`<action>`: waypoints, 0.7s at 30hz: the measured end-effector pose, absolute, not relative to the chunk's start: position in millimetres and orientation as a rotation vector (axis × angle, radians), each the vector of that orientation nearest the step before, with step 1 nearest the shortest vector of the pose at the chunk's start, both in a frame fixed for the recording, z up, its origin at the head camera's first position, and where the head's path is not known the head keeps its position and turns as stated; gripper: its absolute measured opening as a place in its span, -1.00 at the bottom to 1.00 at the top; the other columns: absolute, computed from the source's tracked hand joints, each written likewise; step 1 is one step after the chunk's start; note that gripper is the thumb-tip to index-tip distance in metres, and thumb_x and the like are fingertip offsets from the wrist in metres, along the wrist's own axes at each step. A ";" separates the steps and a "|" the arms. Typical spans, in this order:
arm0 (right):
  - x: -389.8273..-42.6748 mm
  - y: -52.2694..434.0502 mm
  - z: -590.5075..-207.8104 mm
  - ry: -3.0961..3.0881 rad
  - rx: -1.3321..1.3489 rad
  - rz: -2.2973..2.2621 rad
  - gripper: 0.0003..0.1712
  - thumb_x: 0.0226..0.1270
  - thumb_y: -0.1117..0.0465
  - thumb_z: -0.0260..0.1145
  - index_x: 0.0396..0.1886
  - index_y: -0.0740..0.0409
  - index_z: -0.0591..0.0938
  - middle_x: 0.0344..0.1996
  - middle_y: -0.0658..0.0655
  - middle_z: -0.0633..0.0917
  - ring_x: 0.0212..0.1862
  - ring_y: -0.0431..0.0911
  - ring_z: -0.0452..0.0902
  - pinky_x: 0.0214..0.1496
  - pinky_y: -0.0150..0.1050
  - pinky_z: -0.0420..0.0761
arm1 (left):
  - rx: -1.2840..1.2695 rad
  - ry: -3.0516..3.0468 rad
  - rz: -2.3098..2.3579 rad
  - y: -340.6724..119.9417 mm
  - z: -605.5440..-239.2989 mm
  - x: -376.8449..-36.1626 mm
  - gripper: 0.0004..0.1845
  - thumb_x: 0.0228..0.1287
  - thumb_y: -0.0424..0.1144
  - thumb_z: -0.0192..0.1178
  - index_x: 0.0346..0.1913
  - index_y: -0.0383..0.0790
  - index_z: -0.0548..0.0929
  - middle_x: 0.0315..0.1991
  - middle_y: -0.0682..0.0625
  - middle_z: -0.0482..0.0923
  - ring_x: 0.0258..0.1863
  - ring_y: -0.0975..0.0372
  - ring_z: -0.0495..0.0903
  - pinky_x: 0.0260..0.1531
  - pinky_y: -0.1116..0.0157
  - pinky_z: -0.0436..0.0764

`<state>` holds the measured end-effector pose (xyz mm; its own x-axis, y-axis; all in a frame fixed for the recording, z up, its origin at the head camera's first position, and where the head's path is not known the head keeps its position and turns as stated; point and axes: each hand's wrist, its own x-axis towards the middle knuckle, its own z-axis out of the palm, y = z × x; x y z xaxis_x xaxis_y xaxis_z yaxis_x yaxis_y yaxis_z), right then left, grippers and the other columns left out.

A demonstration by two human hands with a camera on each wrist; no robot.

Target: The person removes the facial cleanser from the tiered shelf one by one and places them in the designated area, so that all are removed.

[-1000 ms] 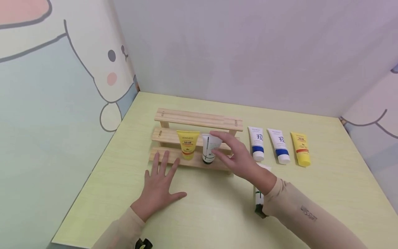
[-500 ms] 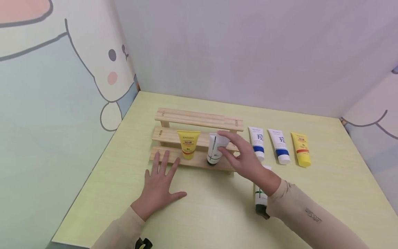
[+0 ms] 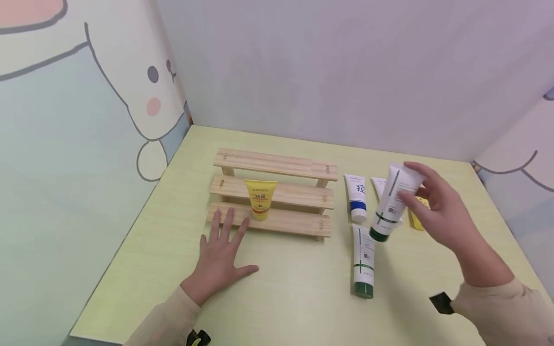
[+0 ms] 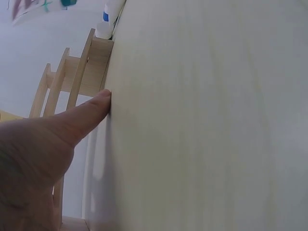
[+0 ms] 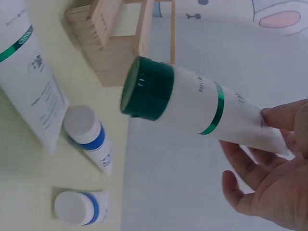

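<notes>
Where a second ago the green-capped tube point(image 3: 393, 202) stood on the lowest step of the wooden rack point(image 3: 272, 192) beside the yellow tube point(image 3: 260, 198), the right hand point(image 3: 441, 211) now pinches it in mid-air at centre right, above the tubes lying on the table point(image 3: 294, 283); it is off the rack again, with bare table below for setting down. Left hand point(image 3: 220, 254) stays flat, fingers spread, touching the rack's front edge

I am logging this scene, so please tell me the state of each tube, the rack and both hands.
Green-capped white tube: lifted, tilted, capped.
Second green-capped white tube: lying flat.
Yellow tube: standing on wooden three-step rack.
Blue-banded white tube: lying flat.
Right hand: gripping lifted tube.
Left hand: flat on table.
</notes>
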<state>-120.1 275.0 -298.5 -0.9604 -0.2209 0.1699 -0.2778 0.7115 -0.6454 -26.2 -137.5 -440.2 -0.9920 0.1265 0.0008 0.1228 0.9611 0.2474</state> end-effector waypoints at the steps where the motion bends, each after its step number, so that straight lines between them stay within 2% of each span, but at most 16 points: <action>1: -120.3 282.8 -300.2 -2.917 0.365 1.065 -0.26 0.44 0.12 0.20 0.53 -0.22 0.15 0.23 0.17 0.48 0.11 -0.04 0.57 -0.19 -0.65 0.50 | 0.197 3.099 0.387 -137.6 -440.1 -26.3 0.23 -0.16 0.45 0.35 0.56 0.12 -0.01 0.61 -0.16 -0.31 0.56 -0.19 -0.34 0.12 -0.48 0.27; 4: -119.9 300.3 -312.0 -3.138 0.302 1.049 -0.24 0.47 0.00 0.15 0.55 -0.11 0.08 0.31 0.39 0.36 0.11 0.36 0.52 -0.15 -0.34 0.66 | 0.194 3.106 0.370 -138.0 -440.1 -26.6 0.23 -0.15 0.46 0.34 0.56 0.12 -0.01 0.61 -0.16 -0.31 0.56 -0.19 -0.34 0.11 -0.48 0.28; 7: -117.3 311.6 -330.5 -3.311 0.294 1.007 -0.23 0.46 -0.06 0.15 0.54 0.02 0.11 0.31 0.42 0.33 0.07 0.31 0.53 -0.12 -0.08 0.68 | 0.194 3.105 0.361 -138.2 -440.6 -26.7 0.23 -0.15 0.46 0.33 0.56 0.12 -0.02 0.61 -0.15 -0.32 0.56 -0.18 -0.35 0.11 -0.48 0.28; 11: -112.1 322.2 -354.8 -3.466 0.310 0.924 -0.23 0.42 -0.08 0.20 0.48 0.13 0.19 0.21 0.41 0.42 0.02 0.19 0.51 -0.14 -0.07 0.62 | 0.202 3.099 0.366 -138.0 -440.9 -26.6 0.23 -0.15 0.47 0.33 0.56 0.12 -0.03 0.61 -0.15 -0.33 0.56 -0.18 -0.35 0.10 -0.48 0.29; 17: -112.6 333.6 -376.6 -3.591 0.231 0.924 -0.19 0.39 -0.12 0.21 0.46 0.18 0.20 0.23 0.46 0.40 0.08 0.22 0.42 -0.05 0.05 0.60 | 0.203 3.094 0.360 -137.7 -441.6 -27.0 0.24 -0.15 0.47 0.32 0.57 0.14 -0.05 0.61 -0.14 -0.35 0.56 -0.17 -0.37 0.10 -0.48 0.28; 21: -117.3 339.4 -383.2 -3.658 0.129 0.887 -0.12 0.36 -0.20 0.20 0.46 0.21 0.19 0.16 0.48 0.46 0.03 0.17 0.47 -0.09 0.05 0.61 | 0.201 3.092 0.349 -137.7 -442.8 -27.4 0.24 -0.14 0.48 0.31 0.57 0.16 -0.07 0.61 -0.13 -0.36 0.57 -0.16 -0.38 0.10 -0.48 0.29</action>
